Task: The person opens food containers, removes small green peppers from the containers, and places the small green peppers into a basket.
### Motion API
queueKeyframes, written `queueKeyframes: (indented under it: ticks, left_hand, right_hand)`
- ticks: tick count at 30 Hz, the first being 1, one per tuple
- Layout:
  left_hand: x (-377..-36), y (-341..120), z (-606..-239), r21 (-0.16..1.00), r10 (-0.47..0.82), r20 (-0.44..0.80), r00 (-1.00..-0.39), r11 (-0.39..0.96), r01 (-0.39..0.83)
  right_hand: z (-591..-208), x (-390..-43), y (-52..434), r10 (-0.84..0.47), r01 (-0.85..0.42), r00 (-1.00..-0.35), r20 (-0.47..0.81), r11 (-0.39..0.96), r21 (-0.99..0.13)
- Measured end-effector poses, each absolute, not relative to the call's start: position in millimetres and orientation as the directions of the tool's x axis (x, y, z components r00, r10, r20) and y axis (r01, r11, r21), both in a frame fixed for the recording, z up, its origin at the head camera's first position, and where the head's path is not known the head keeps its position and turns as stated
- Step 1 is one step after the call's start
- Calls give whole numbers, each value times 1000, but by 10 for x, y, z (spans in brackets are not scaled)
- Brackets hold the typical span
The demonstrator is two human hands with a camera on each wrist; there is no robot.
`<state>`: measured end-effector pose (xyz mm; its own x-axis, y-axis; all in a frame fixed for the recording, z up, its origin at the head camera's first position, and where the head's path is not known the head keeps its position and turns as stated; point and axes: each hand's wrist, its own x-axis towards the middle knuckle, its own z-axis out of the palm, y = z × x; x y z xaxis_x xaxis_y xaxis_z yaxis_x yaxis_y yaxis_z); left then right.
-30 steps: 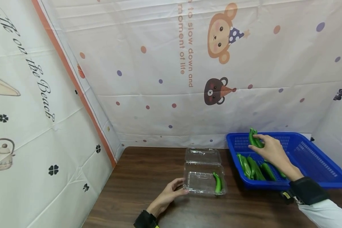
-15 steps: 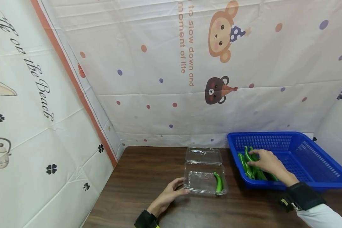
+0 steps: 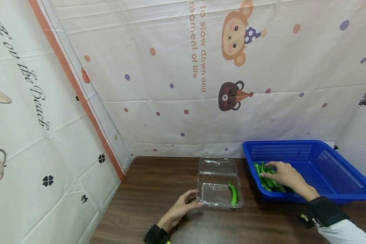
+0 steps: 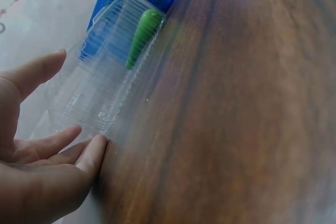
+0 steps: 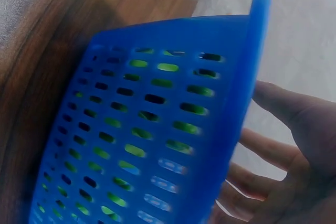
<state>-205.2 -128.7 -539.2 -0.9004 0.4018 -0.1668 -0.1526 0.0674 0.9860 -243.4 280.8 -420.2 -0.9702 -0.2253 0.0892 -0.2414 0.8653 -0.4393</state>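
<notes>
My right hand (image 3: 286,175) is low in the blue plastic basket (image 3: 347,169), thumb and fingers curled about a green chili pepper (image 3: 263,166) among several others at the basket's left end. In the right wrist view, the perforated basket wall (image 5: 142,114) hides my fingertips and most of the peppers. My left hand (image 3: 181,208) touches the left edge of an open clear plastic clamshell box (image 3: 213,195), its fingers loosely bent. At the box's right side lies a green chili pepper (image 3: 233,195); something green shows close beside it.
The box's clear lid (image 3: 218,166) lies folded back behind its base. Both containers stand on a dark wooden table (image 3: 158,179). A printed cloth (image 3: 170,125) hangs right behind the table, and another cloth (image 3: 64,159) borders it on the left.
My right hand has come down from above the basket's left end, bringing green chili peppers in among the others. The left hand and the clear box have stayed put.
</notes>
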Motion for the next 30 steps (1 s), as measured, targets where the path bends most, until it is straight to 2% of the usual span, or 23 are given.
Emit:
queueKeyframes:
  ticks: [12,25,30]
  left_hand:
    - [-2073,-1333,-5392,985,398,-172,-901,70,-156]
    - [-2054,-1310,-5399,986,394,-166,-904,74,-148]
    - [-2052,-1293,-5409,987,395,-162,-904,64,-149]
  right_hand:
    - [-3914,-2443,2392,-248,-347,-931,267,826,-444]
    - [-3762,-2410,1641,-331,-425,-903,275,789,-444]
    - [-3795,-2426,1490,-366,-423,-906,211,786,-451]
